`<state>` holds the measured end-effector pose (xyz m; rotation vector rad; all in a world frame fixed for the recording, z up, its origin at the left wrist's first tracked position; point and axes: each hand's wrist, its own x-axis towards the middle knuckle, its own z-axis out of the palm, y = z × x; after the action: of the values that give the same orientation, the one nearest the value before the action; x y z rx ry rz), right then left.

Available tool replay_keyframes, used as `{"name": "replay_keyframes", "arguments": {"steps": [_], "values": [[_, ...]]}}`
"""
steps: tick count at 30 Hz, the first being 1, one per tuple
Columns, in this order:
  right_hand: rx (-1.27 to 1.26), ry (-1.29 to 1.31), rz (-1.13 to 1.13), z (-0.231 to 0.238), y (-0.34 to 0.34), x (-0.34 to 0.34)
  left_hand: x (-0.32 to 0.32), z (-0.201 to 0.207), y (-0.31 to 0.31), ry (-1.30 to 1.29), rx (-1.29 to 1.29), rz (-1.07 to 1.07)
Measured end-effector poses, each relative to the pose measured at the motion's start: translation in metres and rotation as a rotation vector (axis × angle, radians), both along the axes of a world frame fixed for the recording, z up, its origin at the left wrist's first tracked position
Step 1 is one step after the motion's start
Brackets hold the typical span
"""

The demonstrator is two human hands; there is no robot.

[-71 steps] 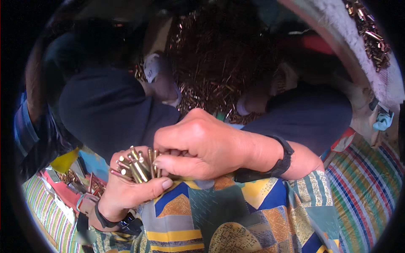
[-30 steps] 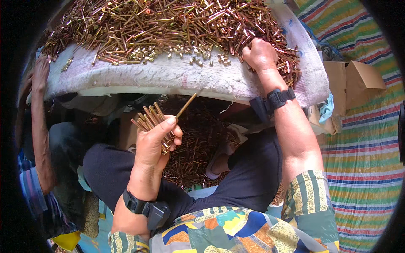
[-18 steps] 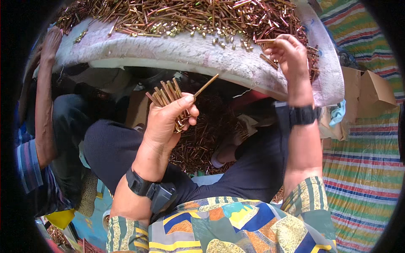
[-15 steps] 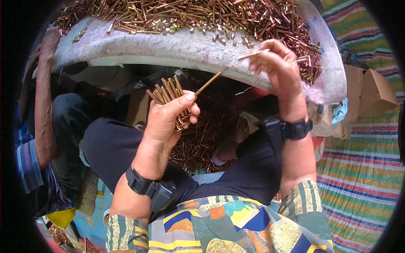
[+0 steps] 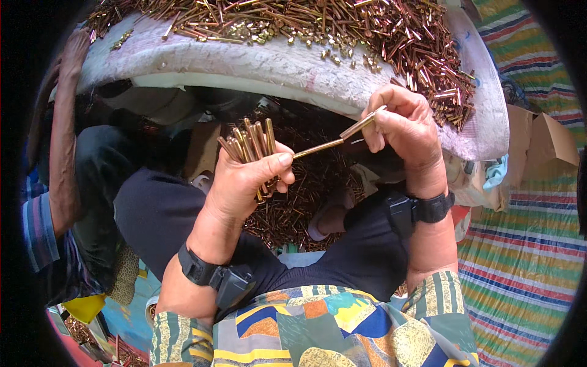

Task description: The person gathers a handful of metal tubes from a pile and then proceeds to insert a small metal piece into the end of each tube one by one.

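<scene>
Tube (image 5: 361, 126) now meets rod (image 5: 318, 148) tip | right hand (image 5: 406, 129) pinching tube | left hand (image 5: 241, 177) pinching rod

rods (image 5: 318, 148) in hands (image 5: 240, 179), tips (image 5: 338, 142) perhaps together

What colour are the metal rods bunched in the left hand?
The metal rods are brassy gold-brown, clearest in the head view.

text, labels, brands: none legible | numbers, signs: none legible
</scene>
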<state>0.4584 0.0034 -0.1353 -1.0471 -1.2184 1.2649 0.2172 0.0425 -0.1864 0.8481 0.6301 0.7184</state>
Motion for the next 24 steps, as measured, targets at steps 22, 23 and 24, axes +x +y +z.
{"name": "replay_keyframes", "arguments": {"steps": [22,23,24], "values": [[0.337,-0.735,-0.514,-0.015,0.059,-0.023,-0.019,-0.004,-0.003,-0.016,-0.070,0.062],[0.348,-0.940,-0.607,-0.017,0.068,-0.016,-0.019,-0.006,-0.003,-0.024,-0.099,0.053],[0.353,-1.121,-0.604,-0.020,0.076,-0.010,-0.018,-0.009,-0.005,-0.023,-0.104,0.058]]}}
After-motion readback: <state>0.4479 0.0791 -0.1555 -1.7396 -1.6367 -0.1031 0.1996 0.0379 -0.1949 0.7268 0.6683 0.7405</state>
